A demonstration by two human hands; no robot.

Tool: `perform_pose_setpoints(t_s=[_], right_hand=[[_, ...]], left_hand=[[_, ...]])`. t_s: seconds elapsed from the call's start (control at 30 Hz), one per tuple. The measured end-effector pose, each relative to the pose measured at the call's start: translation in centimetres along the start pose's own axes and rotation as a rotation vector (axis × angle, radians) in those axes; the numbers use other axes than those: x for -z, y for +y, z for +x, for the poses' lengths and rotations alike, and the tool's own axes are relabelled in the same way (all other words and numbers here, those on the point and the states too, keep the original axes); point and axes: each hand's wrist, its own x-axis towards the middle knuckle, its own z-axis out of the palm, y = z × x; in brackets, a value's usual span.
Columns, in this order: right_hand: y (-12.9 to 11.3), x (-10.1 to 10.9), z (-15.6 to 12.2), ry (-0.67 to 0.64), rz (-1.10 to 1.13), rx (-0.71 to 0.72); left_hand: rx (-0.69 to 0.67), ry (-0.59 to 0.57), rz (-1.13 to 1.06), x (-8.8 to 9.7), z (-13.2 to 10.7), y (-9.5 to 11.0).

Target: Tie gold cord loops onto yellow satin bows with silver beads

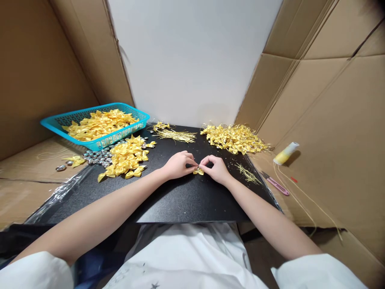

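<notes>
My left hand (179, 165) and my right hand (215, 169) meet over the middle of a black board (180, 200). Both pinch one small yellow ribbon bow (199, 171) between their fingertips, just above the board. A loose heap of yellow bows (128, 158) lies to the left of my left hand. Beyond my right hand sits a pile of bows with gold thread (234, 138). A bundle of cut gold threads (177, 135) lies at the far edge of the board.
A turquoise basket (57, 125) full of yellow bows stands at the back left. Small silver beads (98, 156) are scattered beside it. Pink scissors (275, 184), a spool of yellow thread (285, 153) and thread scraps (248, 173) lie at the right. Cardboard walls enclose the space.
</notes>
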Motion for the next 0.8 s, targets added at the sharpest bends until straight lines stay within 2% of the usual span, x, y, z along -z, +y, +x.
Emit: perform_pose_setpoints(t_s=[0.17, 0.37, 0.5, 0.8], right_hand=[[0.1, 0.0, 0.0, -0.009, -0.011, -0.017], [-0.3, 0.2, 0.1, 0.016, -0.031, 0.045], [-0.2, 0.5, 0.1, -0.016, -0.07, 0.042], [0.2, 0.7, 0.0, -0.058, -0.115, 0.016]], left_hand=[[0.015, 0.019, -0.087, -0.1, 0.1, -0.1], [0.099, 0.043, -0.161, 0.3, 0.0, -0.4], [0.163, 0.052, -0.213, 0.8, -0.2, -0.8], [0.109, 0.01, -0.254, 0.9, -0.2, -0.6]])
